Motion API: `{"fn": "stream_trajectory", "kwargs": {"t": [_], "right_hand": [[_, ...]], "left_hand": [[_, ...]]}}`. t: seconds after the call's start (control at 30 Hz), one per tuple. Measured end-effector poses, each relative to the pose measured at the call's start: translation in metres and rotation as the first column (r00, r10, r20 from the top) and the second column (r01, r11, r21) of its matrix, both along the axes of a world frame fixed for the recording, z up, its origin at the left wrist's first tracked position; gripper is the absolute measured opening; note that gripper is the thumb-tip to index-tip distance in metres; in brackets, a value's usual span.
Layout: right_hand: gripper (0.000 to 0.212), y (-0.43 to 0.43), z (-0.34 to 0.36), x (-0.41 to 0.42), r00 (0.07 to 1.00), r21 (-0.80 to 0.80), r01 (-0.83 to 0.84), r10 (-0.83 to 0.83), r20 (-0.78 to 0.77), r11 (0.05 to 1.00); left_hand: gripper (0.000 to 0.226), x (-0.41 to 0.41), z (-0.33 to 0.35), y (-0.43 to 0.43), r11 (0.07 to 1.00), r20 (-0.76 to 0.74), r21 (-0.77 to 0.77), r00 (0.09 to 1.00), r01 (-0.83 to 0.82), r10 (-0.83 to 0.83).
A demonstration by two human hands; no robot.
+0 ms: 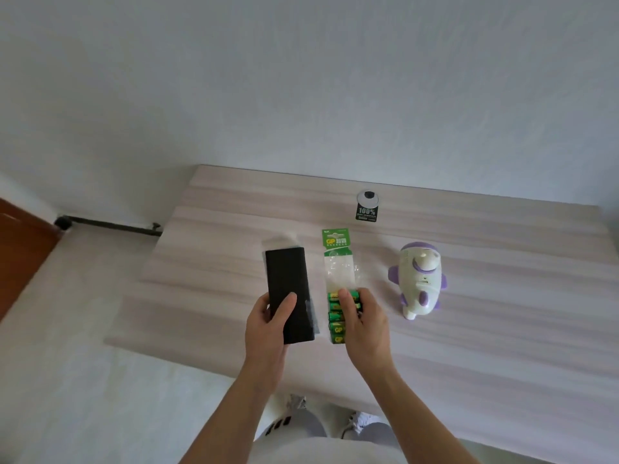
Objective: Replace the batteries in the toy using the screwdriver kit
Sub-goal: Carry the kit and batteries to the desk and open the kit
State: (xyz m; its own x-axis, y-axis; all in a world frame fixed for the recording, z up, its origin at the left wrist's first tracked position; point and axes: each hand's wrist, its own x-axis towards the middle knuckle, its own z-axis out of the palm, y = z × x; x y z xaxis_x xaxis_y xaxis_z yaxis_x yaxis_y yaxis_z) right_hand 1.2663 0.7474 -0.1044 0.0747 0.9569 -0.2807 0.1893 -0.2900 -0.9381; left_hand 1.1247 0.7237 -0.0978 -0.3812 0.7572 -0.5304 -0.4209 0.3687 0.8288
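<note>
Head view. Left hand grips the black case, thumb across its top; right hand pinches the battery pack. The toy stands on the table, right of the pack. Best practice: lay the case flat before opening it.

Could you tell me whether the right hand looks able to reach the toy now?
Probably yes: only bare table lies between the right hand and the toy, though it grips the battery pack.

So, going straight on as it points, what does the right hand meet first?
Probably the battery pack's empty clear blister, then its green header card; the right hand grips the batteries.
</note>
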Motion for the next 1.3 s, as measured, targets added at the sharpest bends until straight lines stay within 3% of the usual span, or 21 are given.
{"fn": "stream_trajectory", "kwargs": {"t": [0.2,0.37,0.73,1.0,1.13,1.3], "right_hand": [[0.027,0.001,-0.026,-0.008,0.998,-0.103,0.04,-0.036,0.045,0.994],[0.028,0.013,-0.048,-0.018,0.99,-0.18,0.118,-0.1,0.103,0.977],[0.029,0.034,-0.11,-0.06,0.941,-0.292,0.193,-0.092,0.326,0.937],[0.036,0.032,-0.133,-0.079,0.883,-0.307,0.227,-0.063,0.464,0.924],[0.037,0.034,-0.139,-0.082,0.871,-0.293,0.218,-0.051,0.488,0.931],[0.034,0.034,-0.147,-0.083,0.846,-0.302,0.191,-0.001,0.533,0.934]], "left_hand": [[0.047,-0.019,-0.026,0.0,0.998,-0.069,-0.049,0.996,0.045,-0.048],[0.026,-0.039,-0.05,0.011,0.982,-0.163,-0.141,0.975,0.128,-0.15],[0.022,-0.068,-0.11,0.052,0.932,-0.227,-0.254,0.92,0.259,-0.318],[0.047,-0.075,-0.145,0.047,0.9,-0.403,-0.365,0.831,0.238,-0.383],[0.062,-0.076,-0.148,0.046,0.916,-0.414,-0.353,0.846,0.193,-0.338],[0.053,-0.069,-0.145,0.048,0.918,-0.534,-0.334,0.76,0.213,-0.37]]}}
